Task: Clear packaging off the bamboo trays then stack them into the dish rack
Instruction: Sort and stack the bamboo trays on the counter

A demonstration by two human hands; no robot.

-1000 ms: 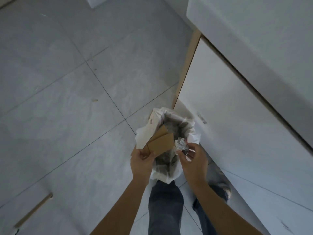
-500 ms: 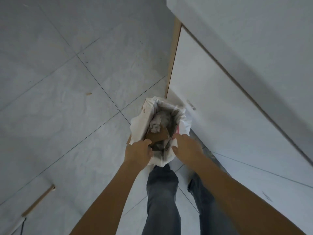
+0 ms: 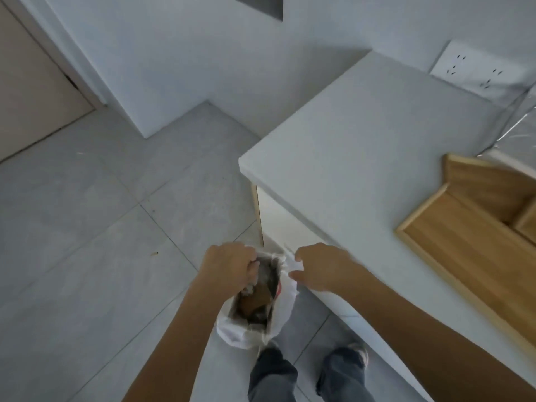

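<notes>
A small bin lined with a white bag (image 3: 278, 317) stands on the floor against the cabinet. Brown cardboard packaging (image 3: 255, 298) and crumpled wrap lie inside it. My left hand (image 3: 229, 265) hovers over the bin's far left corner with its fingers curled down into the opening; what they grip is hidden. My right hand (image 3: 319, 269) is at the bag's right rim, fingers apart and holding nothing. Two bamboo trays (image 3: 470, 256) (image 3: 493, 184) lie overlapping on the white counter (image 3: 362, 146) at the right. No dish rack is in view.
Clear plastic film (image 3: 516, 134) lies on the counter behind the trays, below a wall socket panel (image 3: 478, 71). The counter's corner (image 3: 246, 166) juts out above the bin. A beige door (image 3: 29, 97) is at far left. My legs (image 3: 304, 375) stand on grey floor tiles.
The cardboard and the crumpled wrap have gone from my hands into the bin. My right hand has let go and drawn back. My view has lifted, bringing the counter and trays in.
</notes>
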